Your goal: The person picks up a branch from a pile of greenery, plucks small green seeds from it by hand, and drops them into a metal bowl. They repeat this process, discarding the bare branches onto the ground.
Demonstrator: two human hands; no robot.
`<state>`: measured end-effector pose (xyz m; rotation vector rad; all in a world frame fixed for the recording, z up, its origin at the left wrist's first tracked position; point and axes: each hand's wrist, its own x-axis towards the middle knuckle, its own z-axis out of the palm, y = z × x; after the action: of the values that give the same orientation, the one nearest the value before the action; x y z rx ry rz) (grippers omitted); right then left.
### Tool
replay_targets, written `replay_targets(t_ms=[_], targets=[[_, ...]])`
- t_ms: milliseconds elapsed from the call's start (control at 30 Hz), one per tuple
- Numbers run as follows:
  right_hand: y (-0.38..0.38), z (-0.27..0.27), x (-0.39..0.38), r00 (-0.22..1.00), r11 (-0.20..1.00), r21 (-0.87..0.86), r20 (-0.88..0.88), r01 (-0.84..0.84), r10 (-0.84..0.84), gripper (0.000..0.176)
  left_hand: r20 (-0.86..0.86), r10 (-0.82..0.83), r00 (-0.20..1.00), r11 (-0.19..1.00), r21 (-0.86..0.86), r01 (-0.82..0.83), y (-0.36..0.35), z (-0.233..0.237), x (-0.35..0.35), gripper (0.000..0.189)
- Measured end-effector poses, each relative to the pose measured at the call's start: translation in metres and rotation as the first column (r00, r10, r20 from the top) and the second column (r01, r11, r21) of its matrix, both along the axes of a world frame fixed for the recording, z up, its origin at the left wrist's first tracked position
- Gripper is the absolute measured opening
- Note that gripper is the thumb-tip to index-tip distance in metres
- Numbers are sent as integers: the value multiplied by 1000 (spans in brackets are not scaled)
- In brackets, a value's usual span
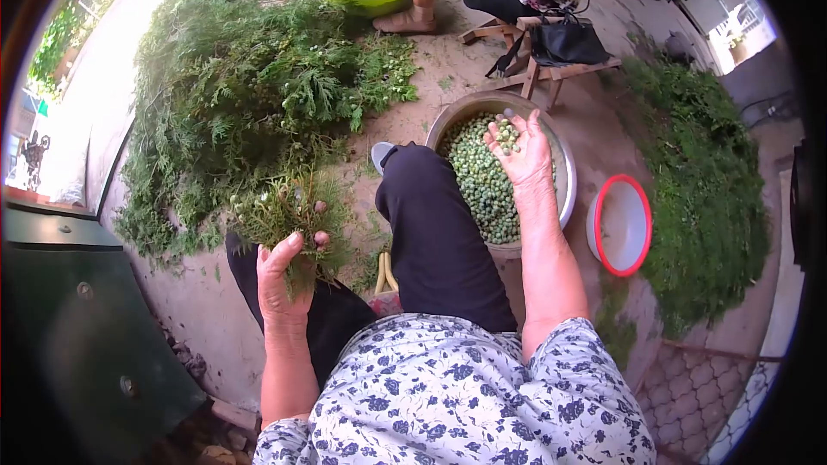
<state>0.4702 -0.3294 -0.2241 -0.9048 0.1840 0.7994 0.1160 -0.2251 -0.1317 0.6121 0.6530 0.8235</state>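
Observation:
My left hand (284, 280) is closed round an evergreen sprig (280, 211), its feathery green tips pointing up and away from me. Fingertips show at the sprig's far side. Palm up and cupped, my right hand (530, 155) holds several small round green cones (506, 136). It is over a large metal basin (568, 194), which contains a great many similar green cones (482, 181). My right forearm hides part of the basin's right side.
A big heap of cut evergreen branches (258, 77) lies ahead and left; another pile (702, 198) is at right. A red-rimmed white bucket (622, 224) stands beside the basin. Ahead, a person sits by a yellow-green tub (366, 2) of cones, near a wooden stool (560, 69).

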Motion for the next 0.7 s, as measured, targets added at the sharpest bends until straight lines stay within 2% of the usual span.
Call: replay_targets(t_ms=[67, 167, 200, 267, 400, 433, 467, 500, 533, 600, 667, 700], targets=[[-18, 2, 4, 993, 992, -119, 112, 50, -36, 74, -83, 72, 994, 997, -8, -73, -17, 7, -1, 46], [-47, 4, 12, 991, 986, -163, 131, 24, -2, 83, -150, 45, 988, 999, -1, -46, -32, 16, -1, 44], [-54, 2, 14, 992, 986, -166, 123, 25, -5, 83, -158, 42, 986, 999, -2, -43, -36, 19, 0, 44], [-64, -4, 18, 967, 957, -252, 241, 142, -80, 82, -77, -11, 997, 999, 38, 14, -42, 24, 4, 41], [-84, -21, 33, 952, 918, -299, 237, 261, -193, 69, -104, -47, 993, 999, 17, 49, -47, 28, 5, 36], [-85, -1, 19, 930, 881, -348, 294, 321, -223, 63, -103, -44, 994, 999, 17, 46, -47, 28, 5, 36], [-89, 7, 12, 931, 883, -347, 295, 315, -217, 63, -108, -47, 993, 998, 42, 51, -48, 26, 5, 33], [-89, 10, 7, 918, 917, -261, 338, 303, -208, 58, -119, -38, 992, 997, 69, 47, -48, 24, 2, 29], [-80, 14, -2, 907, 949, -166, 375, 269, -191, 53, -177, -17, 984, 998, 63, 28, -48, 17, 0, 22], [-61, 44, -38, 877, 981, -102, 469, 166, -100, 27, -101, -15, 995, 994, 102, 25, -50, 24, 0, 18], [-37, 72, -83, 814, 999, -41, 581, 11, 15, 18, -77, 3, 997, 1000, 3, -3, -48, 23, -1, 17], [-29, 86, -108, 776, 993, -79, 620, -84, 115, 16, -154, -36, 987, 998, 50, 44, -46, 25, -5, 16]])
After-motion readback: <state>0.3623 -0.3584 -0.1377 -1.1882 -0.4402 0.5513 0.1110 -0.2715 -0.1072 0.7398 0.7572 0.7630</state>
